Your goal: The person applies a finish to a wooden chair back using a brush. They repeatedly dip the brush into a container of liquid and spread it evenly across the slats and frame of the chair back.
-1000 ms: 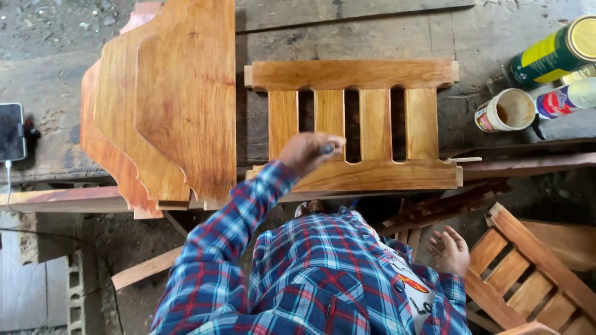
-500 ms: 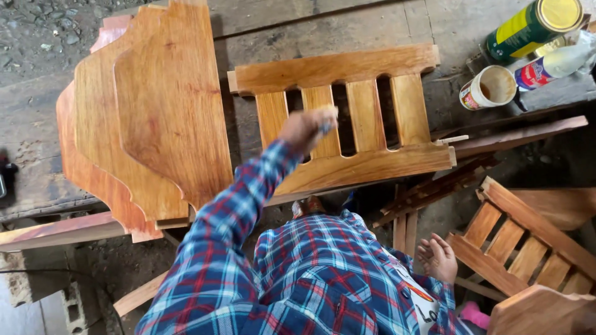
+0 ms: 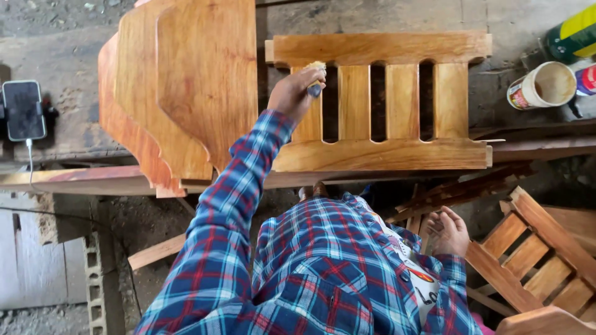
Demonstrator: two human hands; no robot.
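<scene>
Left hand (image 3: pixel 297 93) grips a brush (image 3: pixel 315 79) on the slatted wooden panel's (image 3: pixel 379 49) leftmost slat, slats running away from the body; right hand (image 3: pixel 448 232) open, well below.

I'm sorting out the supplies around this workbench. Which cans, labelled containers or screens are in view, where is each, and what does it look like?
Phone: far left on the bench, upright dark rectangular screen, white cable below.
Open can: right of the slatted wooden panel, on its side, pale inside, red and white label.
Green and yellow can: top right corner, cut off.
Red and white container: right edge, mostly out of frame.
</scene>
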